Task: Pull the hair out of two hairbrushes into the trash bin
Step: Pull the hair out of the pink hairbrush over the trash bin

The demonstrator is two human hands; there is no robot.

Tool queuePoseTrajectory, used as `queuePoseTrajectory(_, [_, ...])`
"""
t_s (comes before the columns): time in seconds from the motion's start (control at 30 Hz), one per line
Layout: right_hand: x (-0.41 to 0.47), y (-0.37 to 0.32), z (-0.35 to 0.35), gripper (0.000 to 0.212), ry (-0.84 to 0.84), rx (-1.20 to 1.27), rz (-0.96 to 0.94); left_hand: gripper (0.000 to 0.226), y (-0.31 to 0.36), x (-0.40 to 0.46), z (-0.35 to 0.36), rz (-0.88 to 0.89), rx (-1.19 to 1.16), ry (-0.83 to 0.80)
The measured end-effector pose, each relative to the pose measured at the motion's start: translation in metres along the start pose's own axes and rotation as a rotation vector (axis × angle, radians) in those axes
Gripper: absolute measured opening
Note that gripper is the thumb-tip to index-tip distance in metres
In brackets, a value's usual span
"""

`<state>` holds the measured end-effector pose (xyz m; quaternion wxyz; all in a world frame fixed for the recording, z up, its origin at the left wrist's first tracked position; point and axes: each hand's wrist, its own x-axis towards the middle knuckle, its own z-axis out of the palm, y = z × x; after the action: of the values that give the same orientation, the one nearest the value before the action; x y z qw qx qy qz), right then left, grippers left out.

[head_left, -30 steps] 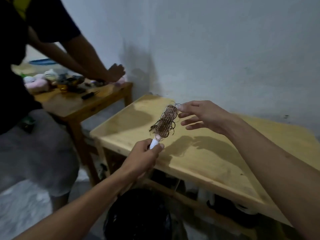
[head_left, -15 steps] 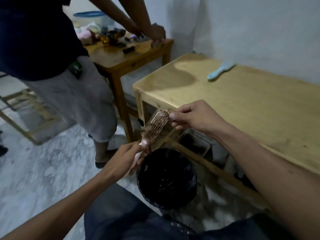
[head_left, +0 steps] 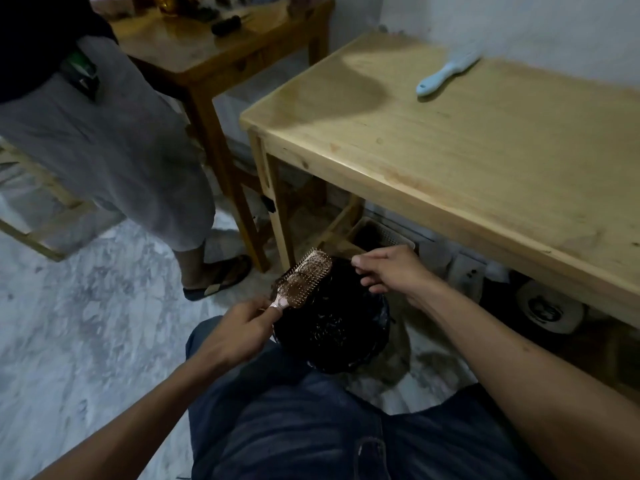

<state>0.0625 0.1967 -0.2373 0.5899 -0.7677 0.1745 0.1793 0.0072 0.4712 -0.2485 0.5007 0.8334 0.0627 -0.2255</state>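
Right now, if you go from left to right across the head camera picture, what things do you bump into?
Other person's sandal → left hand → pink hairbrush → right hand → blue hairbrush on the table.

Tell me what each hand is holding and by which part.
The left hand holds the hairbrush by its handle, over the trash bin. The right hand is pinched beside the brush head; whether it holds hair cannot be told.
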Motion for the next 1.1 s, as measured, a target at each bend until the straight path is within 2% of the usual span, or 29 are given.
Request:
queuePoseTrajectory(0.17, [0.011,0.006,-0.015,0.014,0.103,-0.016,0.066,0.026,-0.002,0.013,-0.003,-0.049,-0.030,0.024])
queuePoseTrajectory(0.37, [0.024,0.021,-0.035,0.024,0.238,0.017,0.244,0.023,-0.019,0.030,-0.017,-0.193,-0.235,0.173])
queuePoseTrajectory(0.47, [0.026,0.030,-0.039,0.024,0.232,-0.072,0.261,0.031,-0.024,0.032,-0.024,-0.201,-0.265,0.235])
queuePoseTrajectory(0.63, [0.018,0.026,-0.024,0.019,0.076,-0.267,0.154,0.027,-0.013,0.024,-0.014,-0.099,-0.162,0.192])
queuePoseTrajectory(0.77, [0.020,0.015,-0.011,0.033,-0.044,-0.316,0.105,0.029,-0.002,0.021,-0.002,-0.012,-0.042,0.151])
queuePoseTrajectory(0.9, [0.019,0.001,-0.014,0.028,-0.048,-0.446,-0.010,0.031,0.003,0.023,0.005,0.013,0.006,0.133])
queuePoseTrajectory(1.1, [0.007,-0.018,-0.013,0.024,-0.038,-0.286,-0.154,0.031,0.005,0.026,0.014,0.081,0.143,0.138])
